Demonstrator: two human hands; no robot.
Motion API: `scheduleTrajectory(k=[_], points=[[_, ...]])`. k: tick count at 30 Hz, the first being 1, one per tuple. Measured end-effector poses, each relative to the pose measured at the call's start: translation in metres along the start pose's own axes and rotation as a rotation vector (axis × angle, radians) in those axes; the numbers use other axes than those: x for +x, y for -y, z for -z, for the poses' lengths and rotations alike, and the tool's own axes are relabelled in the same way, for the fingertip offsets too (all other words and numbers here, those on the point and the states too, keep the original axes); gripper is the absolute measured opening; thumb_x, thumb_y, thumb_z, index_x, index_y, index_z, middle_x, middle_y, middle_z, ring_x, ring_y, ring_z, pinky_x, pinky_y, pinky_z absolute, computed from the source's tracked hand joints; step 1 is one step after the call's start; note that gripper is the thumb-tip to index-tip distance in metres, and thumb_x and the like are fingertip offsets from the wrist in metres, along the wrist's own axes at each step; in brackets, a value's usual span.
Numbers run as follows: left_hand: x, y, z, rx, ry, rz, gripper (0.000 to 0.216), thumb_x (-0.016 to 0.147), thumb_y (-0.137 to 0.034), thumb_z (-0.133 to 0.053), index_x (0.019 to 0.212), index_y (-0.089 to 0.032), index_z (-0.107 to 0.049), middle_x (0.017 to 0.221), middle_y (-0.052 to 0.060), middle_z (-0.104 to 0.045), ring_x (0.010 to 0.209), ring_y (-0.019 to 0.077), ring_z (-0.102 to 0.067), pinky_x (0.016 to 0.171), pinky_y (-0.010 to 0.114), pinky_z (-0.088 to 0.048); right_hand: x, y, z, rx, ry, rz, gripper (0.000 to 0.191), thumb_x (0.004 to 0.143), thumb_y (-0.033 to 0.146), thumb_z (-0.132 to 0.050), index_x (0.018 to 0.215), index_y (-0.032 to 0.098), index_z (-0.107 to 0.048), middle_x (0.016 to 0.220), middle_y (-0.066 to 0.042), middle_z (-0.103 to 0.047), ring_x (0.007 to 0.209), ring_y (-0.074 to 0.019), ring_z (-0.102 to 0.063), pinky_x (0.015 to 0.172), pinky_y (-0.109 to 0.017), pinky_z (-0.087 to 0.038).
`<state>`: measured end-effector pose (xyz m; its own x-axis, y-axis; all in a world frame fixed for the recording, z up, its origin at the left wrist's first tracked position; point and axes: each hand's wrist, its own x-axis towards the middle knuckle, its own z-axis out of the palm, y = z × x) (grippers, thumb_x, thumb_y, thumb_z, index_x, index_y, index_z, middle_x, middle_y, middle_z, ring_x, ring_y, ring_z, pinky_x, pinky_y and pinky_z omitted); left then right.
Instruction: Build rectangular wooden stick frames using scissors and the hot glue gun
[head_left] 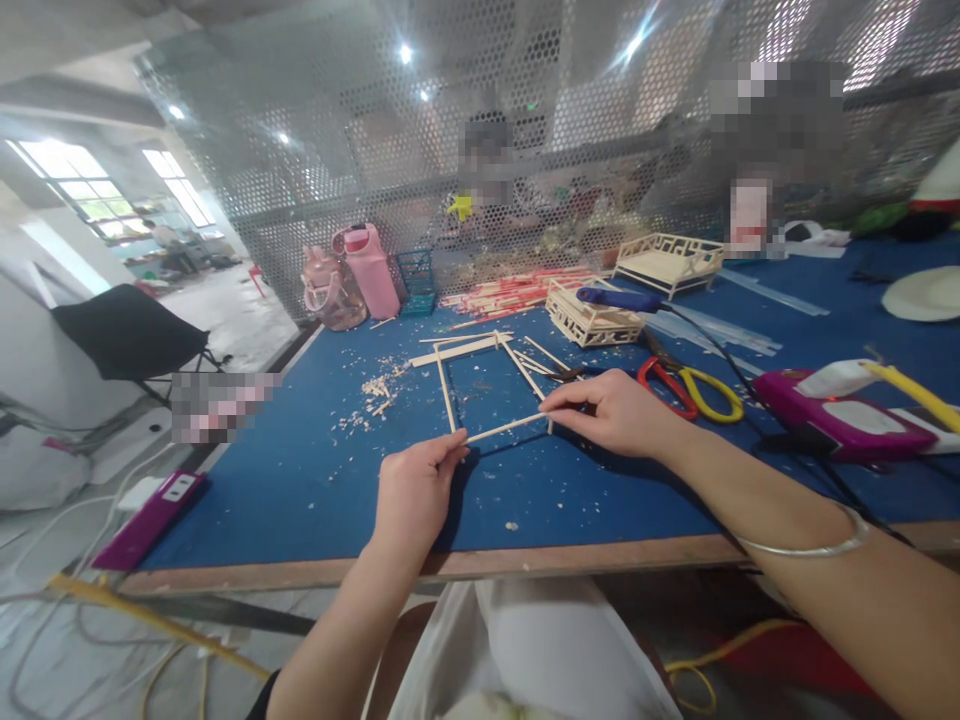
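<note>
A thin wooden stick [504, 430] spans between my two hands, just over the blue tabletop. My left hand [420, 485] pinches its left end; my right hand [611, 412] pinches the right end. Beyond it lie two side sticks, a left one [445, 390] and a right one [521, 367], running away from me. They meet a flat wooden strip [465, 350] at the far side, so the pieces outline a rough rectangle. Whether the held stick touches the side sticks, I cannot tell. Dark-bladed pliers or snips [564, 376] lie partly hidden behind my right hand.
Red-yellow scissors [709, 395], a blue-handled tool [619, 299] and a purple glue gun or power strip [825, 415] lie right. Small wooden frames [667, 262], a stick pile [525, 293] and pink bottles [371, 270] stand behind. Wood scraps [382, 388] litter the blue table [300, 500].
</note>
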<state>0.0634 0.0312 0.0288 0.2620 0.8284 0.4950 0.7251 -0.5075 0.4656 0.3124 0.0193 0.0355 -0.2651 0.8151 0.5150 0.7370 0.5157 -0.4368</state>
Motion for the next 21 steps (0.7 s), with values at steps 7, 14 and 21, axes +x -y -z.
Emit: scheduleTrajectory(k=[7, 14, 21], points=[[-0.0009, 0.0018, -0.0009, 0.013, -0.036, -0.029, 0.022, 0.076, -0.012, -0.068, 0.089, -0.027, -0.076, 0.084, -0.001, -0.075, 0.075, 0.0225, -0.074, 0.068, 0.029, -0.06, -0.0001, 0.0, -0.0006, 0.006, -0.007, 0.002, 0.018, 0.08, 0.023, -0.057, 0.078, 0.021, -0.075, 0.07, 0.0, -0.075, 0.054, -0.0123, -0.064, 0.053, -0.022, -0.046], [0.0003, 0.0, -0.0009, 0.035, -0.026, -0.016, 0.023, 0.076, -0.012, -0.067, 0.089, -0.029, -0.076, 0.084, -0.001, -0.075, 0.075, 0.0229, -0.074, 0.067, 0.03, -0.06, 0.0007, 0.0, -0.0005, 0.014, -0.006, 0.01, 0.018, 0.08, 0.023, -0.057, 0.078, 0.021, -0.075, 0.07, 0.0, -0.075, 0.054, -0.0122, -0.065, 0.054, -0.021, -0.047], [-0.0002, -0.001, -0.0005, 0.051, -0.007, -0.001, 0.023, 0.077, -0.012, -0.066, 0.089, -0.028, -0.076, 0.087, 0.0, -0.075, 0.078, 0.0233, -0.074, 0.069, 0.03, -0.059, 0.0001, 0.001, -0.0001, 0.012, 0.01, -0.007, 0.018, 0.081, 0.023, -0.057, 0.08, 0.021, -0.075, 0.074, -0.001, -0.076, 0.06, -0.0133, -0.068, 0.059, -0.021, -0.05]])
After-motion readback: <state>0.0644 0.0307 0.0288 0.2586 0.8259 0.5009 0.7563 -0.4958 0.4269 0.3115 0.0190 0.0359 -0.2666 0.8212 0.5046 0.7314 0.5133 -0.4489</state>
